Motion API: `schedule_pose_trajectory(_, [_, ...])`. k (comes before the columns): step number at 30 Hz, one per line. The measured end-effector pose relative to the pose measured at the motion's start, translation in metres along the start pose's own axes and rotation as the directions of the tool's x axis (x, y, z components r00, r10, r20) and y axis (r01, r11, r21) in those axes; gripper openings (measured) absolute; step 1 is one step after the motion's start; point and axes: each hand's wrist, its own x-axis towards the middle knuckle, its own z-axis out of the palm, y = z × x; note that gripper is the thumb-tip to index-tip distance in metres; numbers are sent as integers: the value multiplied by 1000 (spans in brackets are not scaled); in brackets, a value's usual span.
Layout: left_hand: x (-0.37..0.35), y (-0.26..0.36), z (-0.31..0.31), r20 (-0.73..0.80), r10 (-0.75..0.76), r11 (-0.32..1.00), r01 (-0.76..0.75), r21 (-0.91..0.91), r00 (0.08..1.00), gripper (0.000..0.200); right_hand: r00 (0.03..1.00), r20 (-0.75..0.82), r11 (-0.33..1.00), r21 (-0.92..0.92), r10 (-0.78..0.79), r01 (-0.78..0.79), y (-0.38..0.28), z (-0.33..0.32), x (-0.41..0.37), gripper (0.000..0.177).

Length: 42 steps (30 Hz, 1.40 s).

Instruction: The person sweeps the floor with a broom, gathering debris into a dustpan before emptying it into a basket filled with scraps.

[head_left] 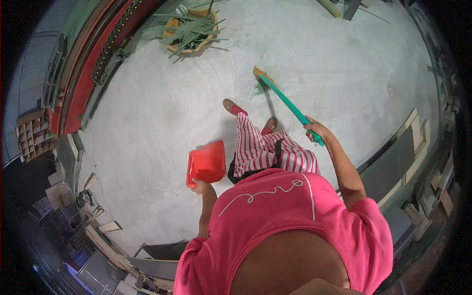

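Observation:
My left hand (200, 186) is closed round the edge of a red dustpan (209, 160), which hangs beside my left leg above the floor. In my right hand (317, 130) is the green handle of a broom (290, 104), gripped near its end. The handle slants forward and to the left. Its yellowish-brown bristles (261, 73) rest on the pale floor ahead of my feet, and a greenish dusty patch (263, 87) shows close by them.
A yellow basket (215, 30) heaped with green-grey strips stands ahead on the left. Red machinery (81, 73) runs along the left side. Boards and panels (393, 155) lean at the right, with more wood pieces (110, 226) at lower left. A ribbed tube (329, 7) lies far ahead.

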Motion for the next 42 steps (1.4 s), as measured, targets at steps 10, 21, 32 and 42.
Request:
schedule_pose_trajectory(10, [-13,93,73,275,242,781,-18,-625,931,33,987,-156,893,450,45,30,46,-19,-27,43])
schedule_pose_trajectory(21, [-31,97,86,458,300,703,130,-699,837,29,994,110,729,681,-11,-67,35,30,26,60])
schedule_pose_trajectory(32, [-7,33,27,250,227,915,-119,-385,941,41,985,-65,987,7,-158,159,9,41,17,69])
schedule_pose_trajectory(42, [-7,36,22,224,167,886,-47,-460,960,44,968,-178,734,-679,-178,10,2,33,88,66])
